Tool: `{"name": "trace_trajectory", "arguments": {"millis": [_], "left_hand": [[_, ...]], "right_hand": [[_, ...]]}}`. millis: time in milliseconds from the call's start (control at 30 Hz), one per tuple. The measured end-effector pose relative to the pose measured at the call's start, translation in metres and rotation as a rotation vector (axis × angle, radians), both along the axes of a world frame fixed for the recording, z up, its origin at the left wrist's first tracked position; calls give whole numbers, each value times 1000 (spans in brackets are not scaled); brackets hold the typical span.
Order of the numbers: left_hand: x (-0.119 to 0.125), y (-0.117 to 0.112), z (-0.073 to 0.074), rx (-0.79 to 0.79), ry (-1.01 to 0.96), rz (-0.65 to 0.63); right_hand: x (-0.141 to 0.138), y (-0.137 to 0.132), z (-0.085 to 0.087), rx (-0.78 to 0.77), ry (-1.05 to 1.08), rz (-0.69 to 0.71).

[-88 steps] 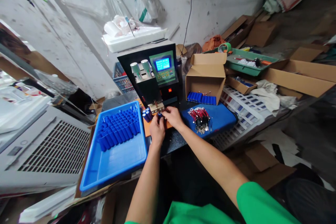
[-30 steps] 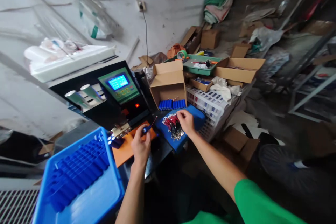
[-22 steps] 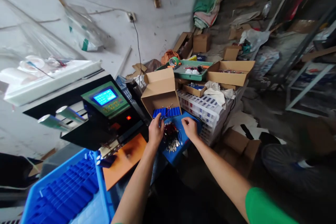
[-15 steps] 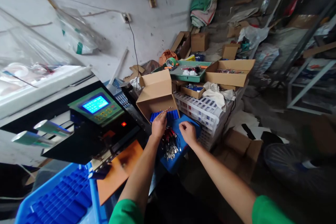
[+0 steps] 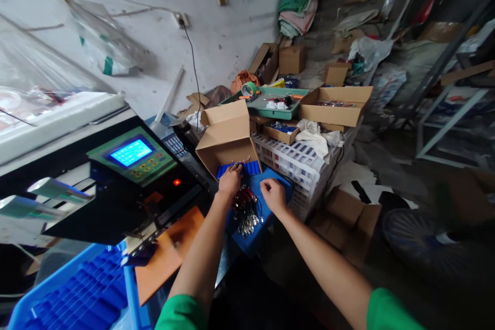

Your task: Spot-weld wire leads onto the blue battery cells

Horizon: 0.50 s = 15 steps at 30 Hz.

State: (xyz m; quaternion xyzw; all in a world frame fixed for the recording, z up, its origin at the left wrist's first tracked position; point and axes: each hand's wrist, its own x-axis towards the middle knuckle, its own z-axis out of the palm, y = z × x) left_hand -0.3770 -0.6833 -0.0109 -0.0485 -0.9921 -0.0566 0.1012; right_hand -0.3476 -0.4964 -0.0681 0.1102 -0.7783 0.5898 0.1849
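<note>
My left hand (image 5: 230, 179) reaches over the front edge of an open cardboard box (image 5: 226, 150), fingers stretched over a row of blue cylinders (image 5: 253, 167) that look like wrapped battery cells. Small wire ends stick up behind them. My right hand (image 5: 273, 196) is curled closed to the right of the box, above a blue surface (image 5: 247, 242); whatever its fingers pinch is hidden. Between and below the hands lies a bunch of red and black wire leads (image 5: 247, 211) with shiny metal ends.
On the left stands a black machine with a lit display (image 5: 131, 152) and an orange plate (image 5: 170, 255). A blue crate (image 5: 131, 294) holds many blue pieces. Behind the hands are a white basket (image 5: 305, 165), a green tray (image 5: 270, 109) and a cardboard tray (image 5: 332, 111).
My left hand has drawn slightly left, its fingers now spread lower over the blue cylinders. The right hand stays curled in about the same place. The whole view has shifted slightly.
</note>
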Motion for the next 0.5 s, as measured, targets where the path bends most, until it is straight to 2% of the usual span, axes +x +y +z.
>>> {"name": "trace_trajectory", "arguments": {"millis": [167,267,367,433,500], "left_hand": [[3,4,0,156,-9,-2],[19,5,9,338,130,46],[61,5,26,517,282,132],[105,7,37,603,341,162],[159,14,42,654,370,155]], "right_hand": [[0,0,0,49,-4,-14],[-1,0,-1,83,-8,-18],[-2,1,-2,112,-7,-21],[-3,2,-3,123,-7,-26],[-2,3,-5,133,-13,-27]]}}
